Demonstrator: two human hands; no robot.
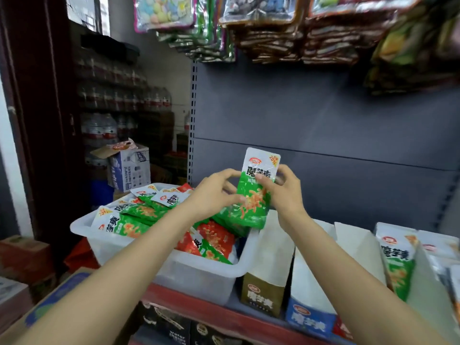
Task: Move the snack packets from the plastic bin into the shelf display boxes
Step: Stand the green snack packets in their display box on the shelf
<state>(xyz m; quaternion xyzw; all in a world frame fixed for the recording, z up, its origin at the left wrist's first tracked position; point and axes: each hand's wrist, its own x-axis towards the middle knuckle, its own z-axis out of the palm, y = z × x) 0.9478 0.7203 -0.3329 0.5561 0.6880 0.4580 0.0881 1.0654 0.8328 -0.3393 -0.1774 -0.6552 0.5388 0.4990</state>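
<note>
A clear plastic bin (199,277) sits on the shelf at the left, filled with several green and red snack packets (139,212). Above its right rim I hold a small stack of green packets (254,195) upright with both hands. My left hand (214,195) grips the stack's left side and my right hand (286,192) pinches its right edge near the top. To the right stand open display boxes: a brown one (263,292), a blue one (311,317), and another holding upright green packets (395,265).
The grey back panel of the shelf (323,125) rises behind. Hanging snack bags (273,28) crowd the top. The shelf's red front edge (211,312) runs below the bin. Cardboard cartons (129,168) and stacked water bottles stand at the left.
</note>
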